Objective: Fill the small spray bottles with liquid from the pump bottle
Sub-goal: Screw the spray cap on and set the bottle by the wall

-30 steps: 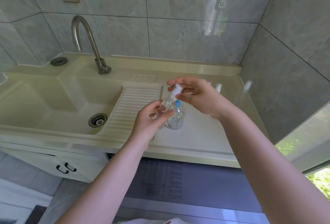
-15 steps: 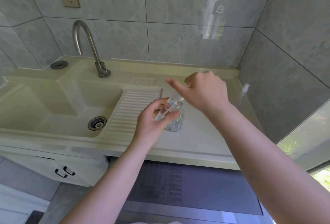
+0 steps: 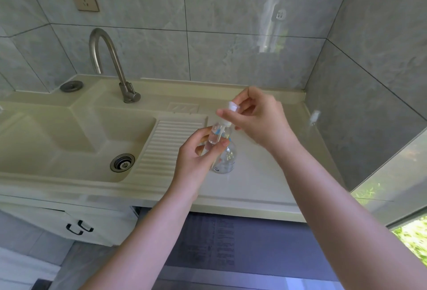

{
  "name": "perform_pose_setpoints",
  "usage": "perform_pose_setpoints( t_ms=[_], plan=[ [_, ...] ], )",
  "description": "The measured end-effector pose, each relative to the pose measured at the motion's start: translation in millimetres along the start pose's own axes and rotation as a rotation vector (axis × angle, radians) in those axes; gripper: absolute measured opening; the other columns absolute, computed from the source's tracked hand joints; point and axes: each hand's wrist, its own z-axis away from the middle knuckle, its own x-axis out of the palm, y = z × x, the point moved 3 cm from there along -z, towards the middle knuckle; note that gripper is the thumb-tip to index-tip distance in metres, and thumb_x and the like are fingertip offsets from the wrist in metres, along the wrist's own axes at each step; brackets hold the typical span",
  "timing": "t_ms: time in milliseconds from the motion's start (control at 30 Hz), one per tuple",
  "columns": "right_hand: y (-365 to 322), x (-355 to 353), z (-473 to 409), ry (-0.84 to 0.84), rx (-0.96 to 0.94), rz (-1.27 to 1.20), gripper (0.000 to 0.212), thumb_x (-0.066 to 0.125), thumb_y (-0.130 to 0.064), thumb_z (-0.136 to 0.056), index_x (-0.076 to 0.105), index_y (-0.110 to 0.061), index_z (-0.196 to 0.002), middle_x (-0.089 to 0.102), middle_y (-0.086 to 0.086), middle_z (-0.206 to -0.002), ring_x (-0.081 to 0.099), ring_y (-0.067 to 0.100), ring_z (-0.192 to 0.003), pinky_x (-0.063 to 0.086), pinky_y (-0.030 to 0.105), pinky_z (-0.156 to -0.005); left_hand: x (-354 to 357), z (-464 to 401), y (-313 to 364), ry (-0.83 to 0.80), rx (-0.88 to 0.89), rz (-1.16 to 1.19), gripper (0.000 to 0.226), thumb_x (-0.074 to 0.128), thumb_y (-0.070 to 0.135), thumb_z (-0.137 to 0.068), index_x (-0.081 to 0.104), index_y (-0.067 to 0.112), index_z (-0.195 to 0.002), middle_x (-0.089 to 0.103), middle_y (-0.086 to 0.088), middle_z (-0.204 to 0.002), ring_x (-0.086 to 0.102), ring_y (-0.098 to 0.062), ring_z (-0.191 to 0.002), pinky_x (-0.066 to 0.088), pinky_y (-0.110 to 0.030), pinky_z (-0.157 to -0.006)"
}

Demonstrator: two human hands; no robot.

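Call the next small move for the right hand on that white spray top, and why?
Probably lift the white spray top straight up, clear of the small spray bottle. The right hand pinches it above the neck with the dip tube still inside, while the left hand grips the bottle. The pump bottle stands behind on the counter; filling needs an open neck.

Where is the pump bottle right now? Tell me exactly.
In the head view, the pump bottle stands on the counter right of the ribbed drainboard, partly hidden behind the left hand and the small spray bottle it holds.
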Motion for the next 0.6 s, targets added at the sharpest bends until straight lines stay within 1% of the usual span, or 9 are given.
perform_pose_setpoints(
  t_ms=[100,133,200,267,333,400,433,500,600],
  plan=[
    [0,1,1,-0.039,0.121,-0.066,0.054,0.064,-0.074,-0.073,0.062,-0.029,-0.103,0.069,-0.013,-0.1,0.067,0.007,-0.093,0.056,0.032,-0.085,1,1,-1,-0.02,-0.069,0.085,0.025,0.071,0.025,-0.089,0.068,0.025,-0.114,0.073,0.001,-0.107,0.069,-0.02,-0.099,0.057,-0.052,-0.089],
    [2,2,0,-0.106,0.164,-0.182,0.053,0.064,-0.069,-0.076,0.062,-0.032,-0.114,0.069,-0.014,-0.11,0.066,0.007,-0.104,0.054,0.037,-0.094,1,1,-1,-0.02,-0.067,0.085,0.025,0.071,0.024,-0.09,0.068,0.024,-0.115,0.073,0.001,-0.107,0.069,-0.018,-0.098,0.056,-0.054,-0.089],
    [5,3,-4,-0.233,0.176,-0.363,0.043,0.071,-0.034,-0.087,0.06,-0.03,-0.128,0.069,-0.007,-0.12,0.065,0.011,-0.113,0.049,0.04,-0.104,0,0,1,-0.028,-0.05,0.066,0.025,0.07,0.025,-0.091,0.068,0.024,-0.115,0.073,0.002,-0.108,0.069,-0.018,-0.098,0.055,-0.055,-0.091],
    [6,3,-6,-0.23,0.12,-0.433,0.035,0.072,-0.009,-0.086,0.068,-0.024,-0.118,0.074,0.002,-0.111,0.07,0.016,-0.106,0.051,0.041,-0.102,2,0,2,-0.042,-0.034,0.039,0.027,0.072,0.031,-0.089,0.068,0.026,-0.115,0.073,0.001,-0.11,0.069,-0.021,-0.101,0.053,-0.057,-0.094],
    [6,1,-4,-0.056,0.074,-0.28,0.025,0.085,-0.019,-0.076,0.072,-0.022,-0.098,0.077,-0.001,-0.092,0.073,0.01,-0.087,0.057,0.032,-0.09,4,1,2,-0.041,-0.037,0.037,0.033,0.073,0.037,-0.084,0.068,0.028,-0.115,0.073,0.001,-0.11,0.069,-0.022,-0.104,0.052,-0.058,-0.095],
    [0,0,0,0.069,0.046,-0.029,0.043,0.088,-0.043,-0.067,0.064,-0.021,-0.095,0.07,-0.008,-0.08,0.066,0.002,-0.073,0.053,0.018,-0.07,6,2,0,-0.039,-0.051,0.039,0.035,0.074,0.038,-0.082,0.068,0.029,-0.115,0.073,0.002,-0.111,0.068,-0.022,-0.105,0.052,-0.058,-0.095],
    [1,0,1,0.072,0.066,0.023,0.053,0.085,-0.054,-0.066,0.059,-0.022,-0.101,0.066,-0.01,-0.082,0.063,0.002,-0.074,0.049,0.018,-0.068,7,3,-1,-0.038,-0.059,0.048,0.035,0.075,0.037,-0.082,0.068,0.028,-0.116,0.072,0.002,-0.111,0.068,-0.022,-0.106,0.053,-0.058,-0.094],
    [6,-1,0,-0.063,0.176,-0.134,0.067,0.079,-0.062,-0.069,0.053,-0.031,-0.123,0.065,-0.01,-0.105,0.064,0.003,-0.092,0.05,0.024,-0.083,7,4,-1,-0.039,-0.064,0.063,0.035,0.075,0.035,-0.083,0.068,0.026,-0.117,0.072,0.0,-0.112,0.067,-0.023,-0.107,0.053,-0.059,-0.093],
    [12,-3,0,-0.303,0.194,-0.401,0.069,0.076,-0.021,-0.084,0.045,-0.031,-0.145,0.061,0.002,-0.135,0.064,0.012,-0.116,0.047,0.037,-0.106,6,4,1,-0.047,-0.054,0.043,0.03,0.074,0.033,-0.087,0.068,0.027,-0.115,0.072,-0.001,-0.111,0.068,-0.024,-0.107,0.051,-0.061,-0.094]
  ],
)
